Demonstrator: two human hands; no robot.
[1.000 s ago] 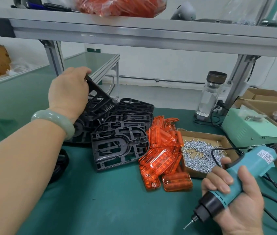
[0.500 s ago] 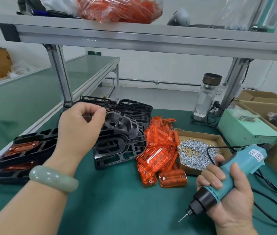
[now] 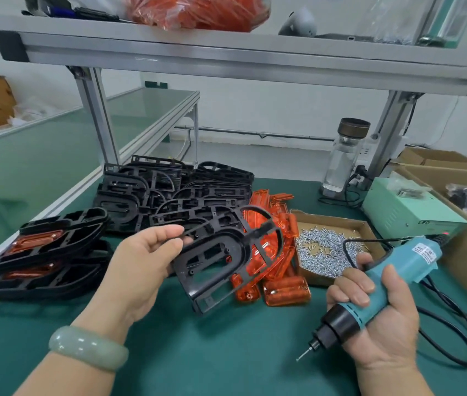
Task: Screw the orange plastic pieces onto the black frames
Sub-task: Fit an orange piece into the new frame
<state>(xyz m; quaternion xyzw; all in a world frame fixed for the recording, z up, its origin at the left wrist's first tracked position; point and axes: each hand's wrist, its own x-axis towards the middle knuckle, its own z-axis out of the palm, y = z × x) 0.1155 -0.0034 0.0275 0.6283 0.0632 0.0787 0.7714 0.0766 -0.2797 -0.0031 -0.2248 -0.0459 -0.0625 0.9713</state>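
Head | black frame (image 3: 240, 252) partly hides orange pieces (image 3: 286, 292) | shelf bag (image 3: 198, 12) cropped

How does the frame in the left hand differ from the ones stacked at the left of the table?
The held black frame, pinched by the left hand, carries no orange piece; the stacked frames have orange pieces fitted. The held one is tilted off the mat; the stacked ones lie flat. Both are black plastic.

Head-worn view, forward-down, close over bench (image 3: 226, 352)
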